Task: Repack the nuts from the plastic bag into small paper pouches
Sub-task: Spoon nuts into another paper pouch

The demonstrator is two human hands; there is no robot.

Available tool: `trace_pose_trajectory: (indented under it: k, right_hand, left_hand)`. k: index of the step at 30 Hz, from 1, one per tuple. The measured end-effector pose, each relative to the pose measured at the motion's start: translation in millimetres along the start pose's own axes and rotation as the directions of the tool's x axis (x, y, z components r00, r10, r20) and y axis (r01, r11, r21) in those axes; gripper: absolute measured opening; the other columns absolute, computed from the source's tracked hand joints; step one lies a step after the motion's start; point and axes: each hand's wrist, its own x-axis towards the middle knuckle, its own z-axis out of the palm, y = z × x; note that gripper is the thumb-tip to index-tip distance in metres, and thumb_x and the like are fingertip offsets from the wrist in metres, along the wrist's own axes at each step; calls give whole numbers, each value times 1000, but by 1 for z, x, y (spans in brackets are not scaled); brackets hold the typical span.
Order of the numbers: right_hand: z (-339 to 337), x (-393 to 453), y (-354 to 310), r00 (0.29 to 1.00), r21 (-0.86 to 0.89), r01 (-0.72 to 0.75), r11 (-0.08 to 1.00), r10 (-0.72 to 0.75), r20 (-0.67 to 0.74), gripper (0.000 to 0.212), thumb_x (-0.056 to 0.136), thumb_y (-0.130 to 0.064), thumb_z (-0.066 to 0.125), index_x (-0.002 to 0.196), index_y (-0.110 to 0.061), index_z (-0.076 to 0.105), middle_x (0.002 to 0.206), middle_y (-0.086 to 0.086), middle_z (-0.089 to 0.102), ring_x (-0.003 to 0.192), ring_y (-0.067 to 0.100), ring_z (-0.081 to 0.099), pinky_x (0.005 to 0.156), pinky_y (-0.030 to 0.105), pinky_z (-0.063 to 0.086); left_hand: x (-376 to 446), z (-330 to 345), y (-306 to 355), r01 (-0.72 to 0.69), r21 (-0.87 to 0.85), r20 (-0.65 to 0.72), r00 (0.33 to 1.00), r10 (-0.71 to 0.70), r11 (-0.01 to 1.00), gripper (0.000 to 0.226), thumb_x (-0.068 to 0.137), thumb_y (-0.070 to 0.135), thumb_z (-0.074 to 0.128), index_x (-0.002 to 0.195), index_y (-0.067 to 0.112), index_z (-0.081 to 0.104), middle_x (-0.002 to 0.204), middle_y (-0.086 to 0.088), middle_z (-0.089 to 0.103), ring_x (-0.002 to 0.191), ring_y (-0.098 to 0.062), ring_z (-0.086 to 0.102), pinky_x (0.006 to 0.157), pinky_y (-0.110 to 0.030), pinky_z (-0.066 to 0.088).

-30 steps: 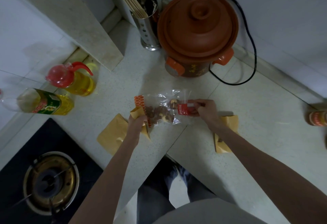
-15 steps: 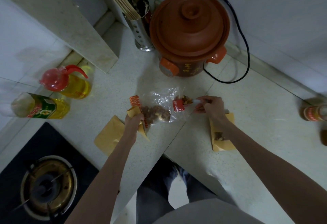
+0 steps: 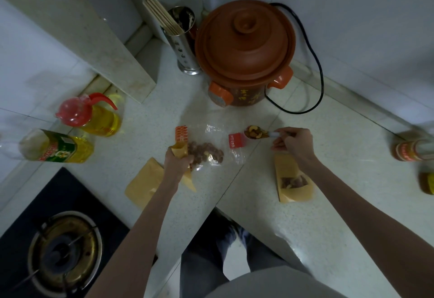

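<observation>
A clear plastic bag with red-orange edges lies on the counter, nuts heaped in its lower part. My left hand grips a tan paper pouch against the bag's left side. My right hand pinches the handle of a small white spoon heaped with nuts, held just outside the bag's right edge. A paper pouch with nuts showing in its window lies under my right wrist. Another flat pouch lies left of my left arm.
A brown clay cooker with a black cord stands behind the bag, beside a steel chopstick holder. Two oil bottles lie at left, above a gas burner. Jars stand at far right. The counter edge notches inward before me.
My right hand drew the spoon out of the bag to the right, now loaded with nuts. My left hand kept its grip on the pouch and bag.
</observation>
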Motion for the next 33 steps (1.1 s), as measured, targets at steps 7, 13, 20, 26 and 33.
trace_pose_trajectory:
  k: [7,13,20,26,33]
  right_hand:
    - [-20,-41,-50,993,1,80,997,-80,91,17,91,0,54,89,-2,71,67,17,68,53,25,69,50,24,56]
    - [-30,-93,-109,950,-4,185,983,-177,256,17,93,0,52,95,4,68,67,20,66,49,22,66,51,26,58]
    - [-36,-143,-156,887,-58,307,950,-264,379,19,93,2,51,89,2,69,58,15,64,45,22,65,48,25,56]
    - [-39,-170,-170,876,-116,335,935,-264,404,19,93,2,51,86,3,68,55,16,65,44,23,64,44,24,54]
    - [-36,-195,-193,831,-368,517,772,-351,432,27,89,-1,49,73,-11,69,52,6,68,45,18,66,47,26,55]
  left_hand:
    - [-43,-5,20,-422,223,-178,869,462,879,56,58,4,82,102,23,53,91,10,58,72,-7,53,55,-4,38]
    - [-90,4,50,-577,247,-91,786,611,779,53,62,0,82,93,32,53,79,12,62,73,2,59,61,-4,40]
    - [-133,10,67,-647,201,-81,737,671,735,51,66,5,77,88,41,48,78,9,59,71,-8,58,57,-19,44]
    - [-158,10,78,-676,147,-85,719,690,722,52,56,18,85,98,23,54,88,2,66,83,-16,64,73,-41,55]
    - [-179,3,79,-713,267,-97,649,754,648,51,58,38,77,99,26,49,88,13,57,82,-9,57,79,-30,50]
